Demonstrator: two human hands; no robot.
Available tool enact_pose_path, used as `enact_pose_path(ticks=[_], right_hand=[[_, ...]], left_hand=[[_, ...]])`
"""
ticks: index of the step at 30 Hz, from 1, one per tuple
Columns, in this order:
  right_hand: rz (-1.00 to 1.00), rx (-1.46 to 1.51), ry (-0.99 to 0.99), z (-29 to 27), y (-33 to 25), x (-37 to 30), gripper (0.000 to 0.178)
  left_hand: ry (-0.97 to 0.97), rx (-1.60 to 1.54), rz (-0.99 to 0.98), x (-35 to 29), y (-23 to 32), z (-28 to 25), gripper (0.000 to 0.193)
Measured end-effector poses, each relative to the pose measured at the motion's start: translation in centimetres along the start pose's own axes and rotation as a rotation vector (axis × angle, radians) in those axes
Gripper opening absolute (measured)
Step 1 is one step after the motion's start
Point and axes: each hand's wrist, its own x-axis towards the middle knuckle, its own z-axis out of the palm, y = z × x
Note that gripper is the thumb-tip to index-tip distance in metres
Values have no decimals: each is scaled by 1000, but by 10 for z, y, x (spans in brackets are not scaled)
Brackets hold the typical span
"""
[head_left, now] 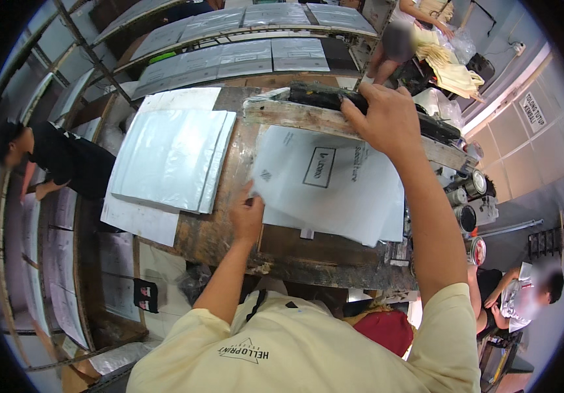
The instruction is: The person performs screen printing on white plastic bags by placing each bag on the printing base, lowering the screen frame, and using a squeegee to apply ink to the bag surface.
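A thin white sheet (354, 196) with black printing, looking like plastic, lies slightly skewed on the worktable, over another white sheet or board. My left hand (248, 213) pinches its left edge between thumb and fingers. Beyond it, a wooden frame (295, 116) is tilted up across the far side of the table, with a dark bar (318, 95) along it. My right hand (387, 121) reaches over the sheet and grips the frame and bar from above; its fingertips are partly hidden. To the left rests a stack of glossy white sheets (170, 157) on larger white boards.
The stained worktable (213, 239) has paint cans (466, 218) along its right side. Racks holding white sheets (298, 56) stand ahead and at left. One person (65, 154) is at the left racks, another (393, 42) stands far right, and a third (514, 298) sits at lower right.
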Motion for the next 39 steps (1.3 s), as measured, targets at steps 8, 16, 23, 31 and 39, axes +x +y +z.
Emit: enact_pose_path(ticks=[8, 16, 23, 31, 39], right_hand=[[-13, 35, 18, -2, 0, 11, 34], [-2, 4, -26, -8, 2, 25, 29], [-31, -39, 19, -5, 9, 24, 39], [-44, -60, -135, 32, -14, -75, 51], [96, 248, -584, 147, -24, -232, 38]], left_hand=[[-83, 44, -293, 125, -59, -188, 66], [-19, 465, -279, 276, -140, -356, 69], [370, 1047, 549, 280, -100, -233, 60], [-404, -1163, -635, 3, 181, -26, 116], [-250, -764, -1104, -60, 7, -27, 130]])
